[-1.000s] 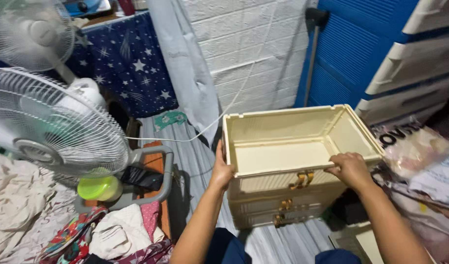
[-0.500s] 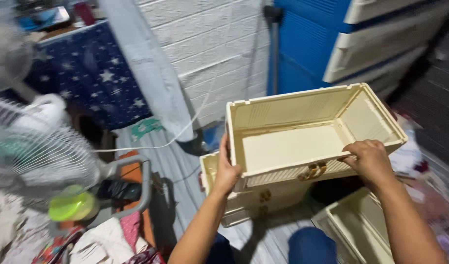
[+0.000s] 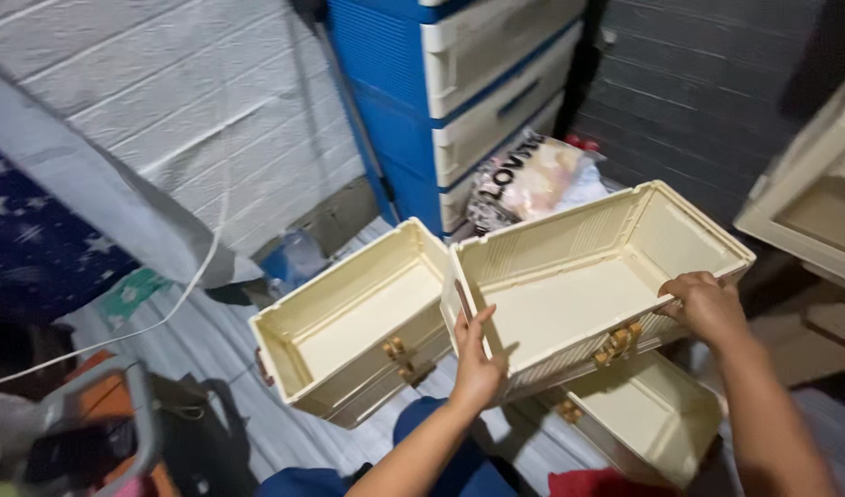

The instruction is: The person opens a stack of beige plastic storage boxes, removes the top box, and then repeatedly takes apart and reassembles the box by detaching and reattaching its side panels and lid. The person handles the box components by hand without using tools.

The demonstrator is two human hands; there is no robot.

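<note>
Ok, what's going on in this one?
A person holds an empty cream plastic drawer bin with a gold handle in the air, left hand on its left end, right hand on the front rim. A short stack of matching bins stands on the floor to its left, and another open bin lies below. A blue drawer cabinet stands behind.

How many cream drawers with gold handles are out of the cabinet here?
3: one held up in both hands, one on the floor to its left, one lower down beneath the held one. Others may be out of view.
</note>
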